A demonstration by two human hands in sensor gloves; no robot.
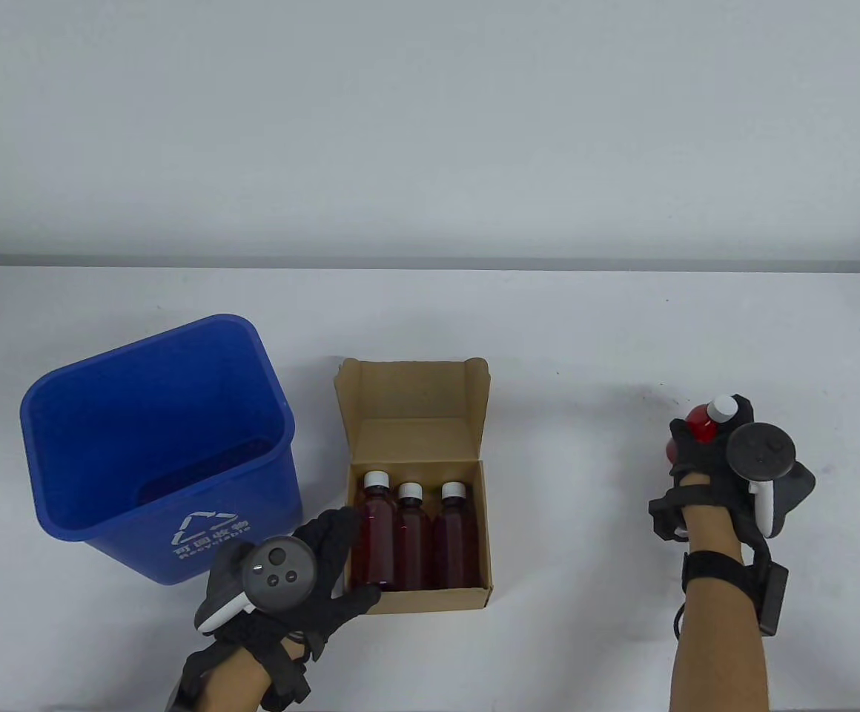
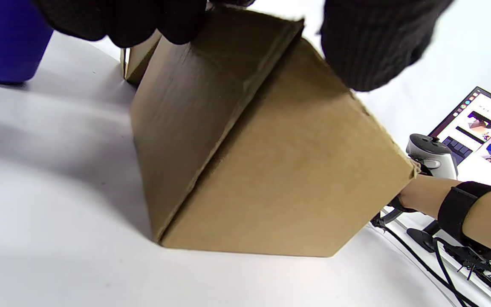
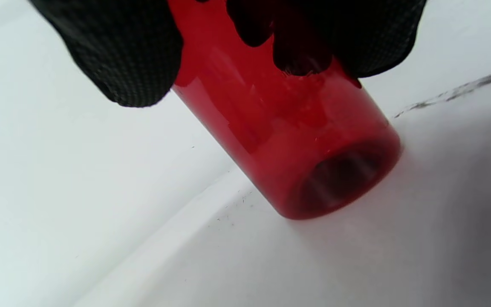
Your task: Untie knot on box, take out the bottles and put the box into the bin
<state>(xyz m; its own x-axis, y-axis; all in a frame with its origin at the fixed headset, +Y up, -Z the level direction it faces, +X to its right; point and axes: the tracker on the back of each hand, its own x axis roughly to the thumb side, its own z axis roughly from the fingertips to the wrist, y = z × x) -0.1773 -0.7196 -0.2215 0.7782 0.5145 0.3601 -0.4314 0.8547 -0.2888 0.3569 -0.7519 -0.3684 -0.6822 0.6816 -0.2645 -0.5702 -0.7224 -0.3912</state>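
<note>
Box (image 1: 415,475) first: I see it at the centre of the table view, lid folded back toward the top of the frame, with no string or knot visible on it from any camera, so I judge the untying finished. Three bottles (image 1: 413,538) with white caps lie side by side in the lower half of the cardboard, dark red liquid inside, and there is bare cardboard above them.

My right hand (image 1: 726,467), at the right of the frame and well apart from the box, is wrapped around a fourth bottle (image 1: 704,424). In the right wrist view the fingers (image 3: 113,55) curl round the red body (image 3: 296,140), which is tilted with its base close to the table (image 1: 548,334); I cannot tell whether it touches yet. So I read this as the first bottle on its way to being set down.

My left hand (image 1: 304,571) sits at the lower left corner of the box. In the left wrist view the fingertips (image 2: 117,21) and thumb (image 2: 373,42) reach over the top edge of the box (image 2: 254,162) on either side of that corner, steadying it.

What is left, as I judge it: release this bottle, lift out the other three, then carry the emptied box to the blue bin (image 1: 156,445) standing just to its left. The bin's inside looks empty as far as I can see.
</note>
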